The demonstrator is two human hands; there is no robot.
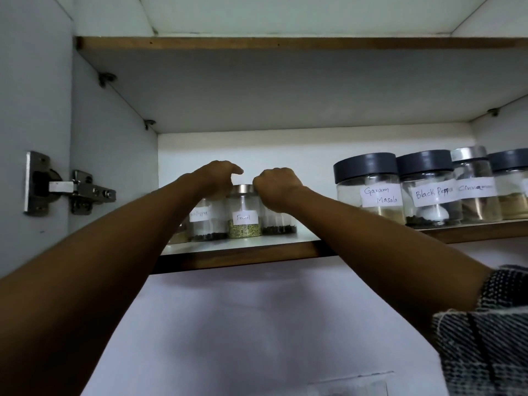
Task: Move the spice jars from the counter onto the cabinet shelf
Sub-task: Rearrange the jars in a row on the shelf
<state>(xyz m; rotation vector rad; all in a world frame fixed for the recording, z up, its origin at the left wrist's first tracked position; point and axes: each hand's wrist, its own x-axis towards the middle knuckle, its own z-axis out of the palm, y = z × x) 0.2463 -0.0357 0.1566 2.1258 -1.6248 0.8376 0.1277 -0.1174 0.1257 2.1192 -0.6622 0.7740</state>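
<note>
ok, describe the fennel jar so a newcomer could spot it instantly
Look at the lower cabinet shelf, left group of small jars, between the two hands. The fennel jar is the middle one, silver lid fully visible, holding pale green seeds; both neighbours hold dark contents.

Both forearms bare to the elbow. Dark navy woven sleeve (498, 284) with fine white stitch pattern noted on right upper arm; frayed pale edge, matching striped fabric below.
</note>
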